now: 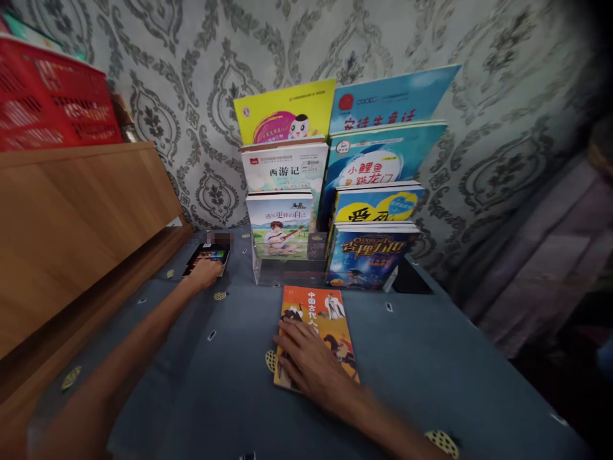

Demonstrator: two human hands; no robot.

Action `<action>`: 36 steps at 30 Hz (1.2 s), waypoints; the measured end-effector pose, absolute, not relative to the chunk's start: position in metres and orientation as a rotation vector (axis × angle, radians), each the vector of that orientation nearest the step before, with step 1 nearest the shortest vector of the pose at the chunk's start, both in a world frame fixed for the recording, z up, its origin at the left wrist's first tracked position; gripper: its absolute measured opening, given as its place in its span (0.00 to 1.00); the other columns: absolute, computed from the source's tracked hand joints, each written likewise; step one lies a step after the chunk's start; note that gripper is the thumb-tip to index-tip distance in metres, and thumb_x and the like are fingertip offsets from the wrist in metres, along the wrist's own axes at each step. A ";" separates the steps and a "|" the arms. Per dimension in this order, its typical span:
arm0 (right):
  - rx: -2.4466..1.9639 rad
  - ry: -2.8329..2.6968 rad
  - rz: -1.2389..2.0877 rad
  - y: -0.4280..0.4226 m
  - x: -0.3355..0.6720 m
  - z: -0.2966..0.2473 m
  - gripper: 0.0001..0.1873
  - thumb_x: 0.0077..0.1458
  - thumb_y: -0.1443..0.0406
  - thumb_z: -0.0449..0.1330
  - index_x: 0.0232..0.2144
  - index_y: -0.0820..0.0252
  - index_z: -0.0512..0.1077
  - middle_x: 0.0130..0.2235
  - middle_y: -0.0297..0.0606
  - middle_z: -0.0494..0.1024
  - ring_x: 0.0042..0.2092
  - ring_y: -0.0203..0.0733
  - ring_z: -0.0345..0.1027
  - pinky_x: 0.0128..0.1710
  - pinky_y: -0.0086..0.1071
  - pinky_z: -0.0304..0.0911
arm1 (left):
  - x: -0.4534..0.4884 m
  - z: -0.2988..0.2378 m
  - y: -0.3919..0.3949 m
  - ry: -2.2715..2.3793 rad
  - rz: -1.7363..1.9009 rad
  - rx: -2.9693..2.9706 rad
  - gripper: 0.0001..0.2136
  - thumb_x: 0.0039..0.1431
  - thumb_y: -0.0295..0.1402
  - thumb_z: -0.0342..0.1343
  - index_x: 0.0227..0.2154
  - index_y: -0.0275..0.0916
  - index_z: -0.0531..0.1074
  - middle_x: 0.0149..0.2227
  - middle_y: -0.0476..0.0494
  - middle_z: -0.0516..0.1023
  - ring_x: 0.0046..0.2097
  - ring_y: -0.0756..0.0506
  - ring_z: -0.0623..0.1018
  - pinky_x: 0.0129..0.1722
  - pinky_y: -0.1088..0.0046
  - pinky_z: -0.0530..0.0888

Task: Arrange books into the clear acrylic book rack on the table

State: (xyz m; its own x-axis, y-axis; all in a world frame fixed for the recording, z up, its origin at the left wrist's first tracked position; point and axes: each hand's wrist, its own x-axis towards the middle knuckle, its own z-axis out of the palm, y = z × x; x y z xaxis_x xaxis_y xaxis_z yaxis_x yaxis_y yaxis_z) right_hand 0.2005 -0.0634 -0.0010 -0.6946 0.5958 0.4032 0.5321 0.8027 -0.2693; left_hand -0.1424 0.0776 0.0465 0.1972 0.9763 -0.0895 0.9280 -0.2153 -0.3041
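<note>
At the far left of the table, my left hand (205, 273) is closed at the near edge of a small dark-covered book (218, 254). Its fingers are small in view and partly hidden. An orange book (306, 300) with white Chinese lettering and painted figures lies flat in front of the rack. My right hand (311, 361) rests palm down across its lower half, fingers stretched out and slightly apart. Behind it, a clear book rack (287, 271) holds two columns of upright picture books, among them a guitar-player book (280, 227) and a dark blue book (366, 259).
A wooden cabinet (81, 223) borders the left side, with a red plastic basket (71, 96) on top. Patterned wallpaper (211, 76) rises behind the rack. A flat black object (412, 279) lies right of the rack. The blue tablecloth (407, 358) has pineapple prints. A pale curtain (507, 255) hangs right.
</note>
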 end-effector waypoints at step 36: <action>-0.886 -2.692 0.375 -0.069 0.202 0.012 0.25 0.59 0.50 0.60 0.53 0.56 0.74 0.64 0.50 0.66 0.67 0.58 0.52 0.65 0.55 0.53 | -0.181 -0.015 0.061 -2.434 -0.196 -1.922 0.28 0.70 0.44 0.35 0.67 0.35 0.55 0.71 0.31 0.52 0.71 0.34 0.53 0.63 0.47 0.61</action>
